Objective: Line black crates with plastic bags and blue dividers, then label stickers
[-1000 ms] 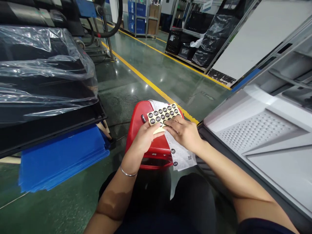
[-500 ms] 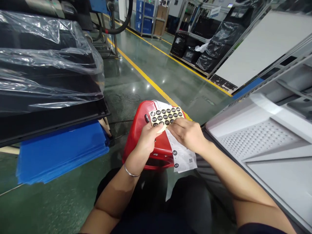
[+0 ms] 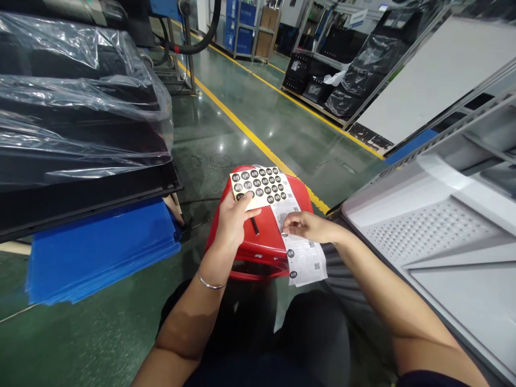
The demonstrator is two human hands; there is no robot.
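Held up by my left hand [image 3: 233,219], thumb on its front, is a pale sheet of round black stickers [image 3: 258,200] marked "8月". Some spots in its bottom row are bare. My right hand [image 3: 308,227] is closed in a pinch over a long printed paper strip [image 3: 304,263], with a small dark sticker edge at the fingertips. Two round black stickers [image 3: 291,253] sit on the strip's left edge nearer me. Under the strip is a red plastic stool [image 3: 264,239]. A dark pen-like stick [image 3: 255,226] lies on the seat, partly hidden by my left hand.
Black panels under clear plastic wrap [image 3: 84,118] stand at left, above a stack of blue sheets [image 3: 105,250]. A grey-white moulded panel [image 3: 435,226] is close on the right. A yellow floor line [image 3: 242,126] runs past the stool; racks with black crates [image 3: 302,80] stand beyond.
My right hand has left the sticker sheet and come down to the paper strip. My left hand has moved the sheet leftward, uncovering the dark stick and more of the strip.
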